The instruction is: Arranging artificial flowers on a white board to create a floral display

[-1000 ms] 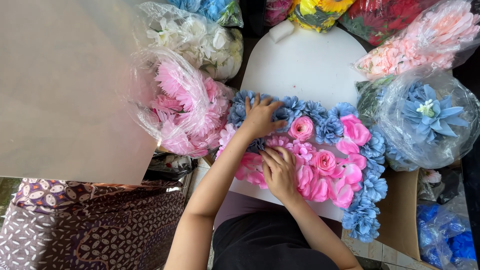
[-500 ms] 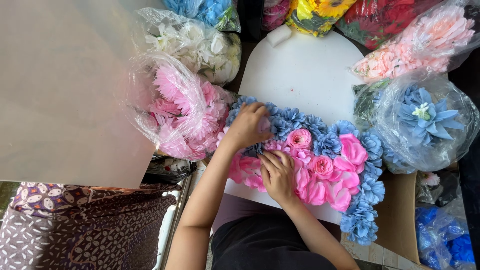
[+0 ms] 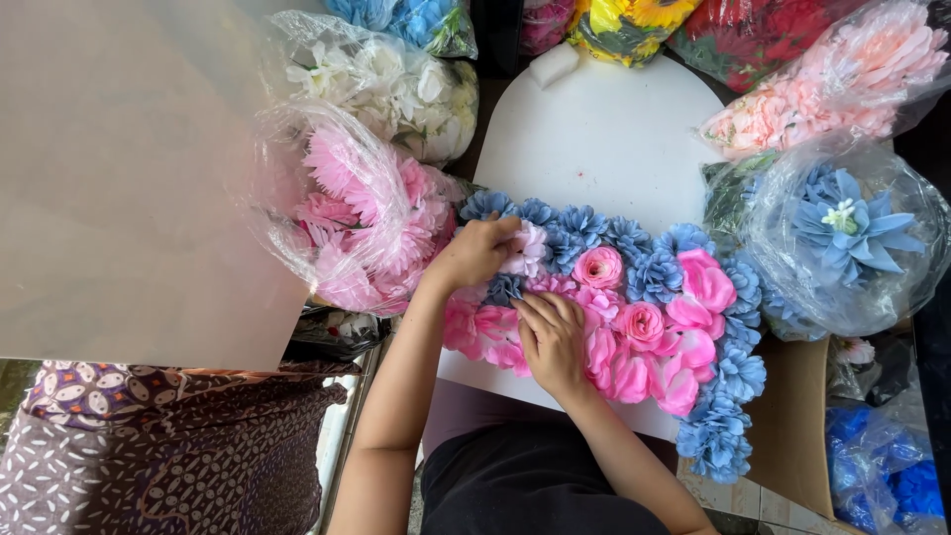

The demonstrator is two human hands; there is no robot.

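A white foam board [image 3: 604,139] with a rounded top lies in front of me. Its lower part is covered with pink flowers [image 3: 644,327] edged by blue flowers [image 3: 654,272]. My left hand [image 3: 477,253] is closed on a pale pink flower [image 3: 525,250] at the upper left of the arrangement, pressing it among the blue ones. My right hand [image 3: 551,337] rests flat with fingers spread on the pink flowers just below.
Clear bags of artificial flowers ring the board: pink [image 3: 357,213] at left, white [image 3: 396,84] above it, peach [image 3: 822,89] and blue [image 3: 852,233] at right. A large beige sheet [image 3: 119,168] fills the left. Patterned fabric [image 3: 168,446] lies at lower left.
My left hand has shifted slightly right and now holds a pale pink flower against the blue row. My right hand has stayed on the pink flowers.
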